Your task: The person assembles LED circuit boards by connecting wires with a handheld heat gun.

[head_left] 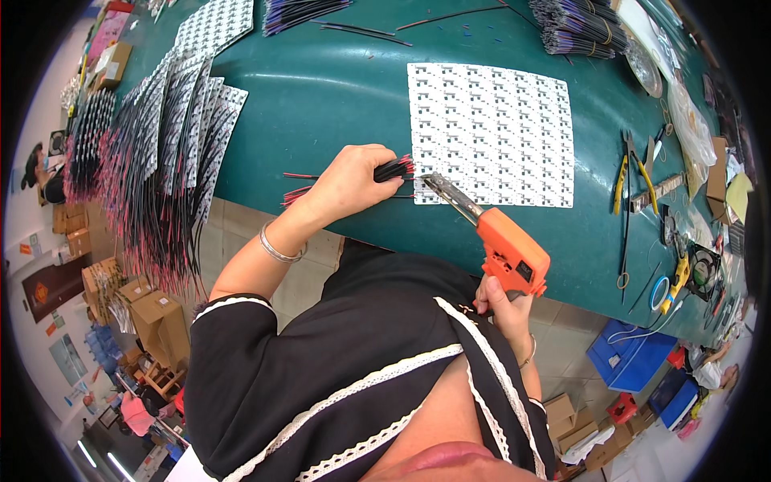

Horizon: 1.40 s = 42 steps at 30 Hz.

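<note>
My left hand [350,181] grips a bundle of thin black and red wires [393,169] at the near edge of the green table [321,88], their ends against the lower left corner of a white panel of small circuit boards [491,133]. My right hand [504,306] holds an orange soldering gun [504,247] by its grip. Its metal tip [434,183] points at the same corner, right by the wire ends.
Finished board strips with hanging black and red wires [165,153] drape over the table's left edge. Bundled wires [580,30] lie at the back. Pliers, scissors and a solder spool [660,291] sit at the right. Cardboard boxes [159,320] and blue bins [628,353] stand on the floor.
</note>
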Motion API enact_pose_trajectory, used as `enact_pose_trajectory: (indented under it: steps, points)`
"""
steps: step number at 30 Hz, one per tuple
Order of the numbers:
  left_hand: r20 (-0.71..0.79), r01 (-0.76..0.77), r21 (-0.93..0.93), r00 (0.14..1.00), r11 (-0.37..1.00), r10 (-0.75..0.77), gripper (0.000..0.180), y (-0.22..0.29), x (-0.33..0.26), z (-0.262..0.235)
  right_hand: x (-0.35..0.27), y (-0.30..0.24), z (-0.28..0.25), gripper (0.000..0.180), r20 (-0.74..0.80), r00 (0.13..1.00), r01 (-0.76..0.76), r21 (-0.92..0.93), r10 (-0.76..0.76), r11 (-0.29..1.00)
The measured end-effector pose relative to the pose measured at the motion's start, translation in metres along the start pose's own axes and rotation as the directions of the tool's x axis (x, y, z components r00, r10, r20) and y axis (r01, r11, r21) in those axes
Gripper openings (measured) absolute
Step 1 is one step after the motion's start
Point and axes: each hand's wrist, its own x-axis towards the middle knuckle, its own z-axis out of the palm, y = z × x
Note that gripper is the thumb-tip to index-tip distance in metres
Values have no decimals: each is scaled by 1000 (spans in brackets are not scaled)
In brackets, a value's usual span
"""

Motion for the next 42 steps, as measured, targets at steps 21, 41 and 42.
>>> enact_pose_trajectory:
  steps: [21,41,42]
  points:
    - [-1,-27,57,1000,998,27,18,-1,-1,1,-3,-1,1,19,-1,999,-46,24,46,999]
    - [88,-132,44,988,990,128,14,5,5,-4,-5,2,-3,20,14,998,-52,-45,53,998]
    - [88,-131,45,988,990,127,14,5,5,-4,-5,2,-3,20,19,999,-47,-39,47,998]
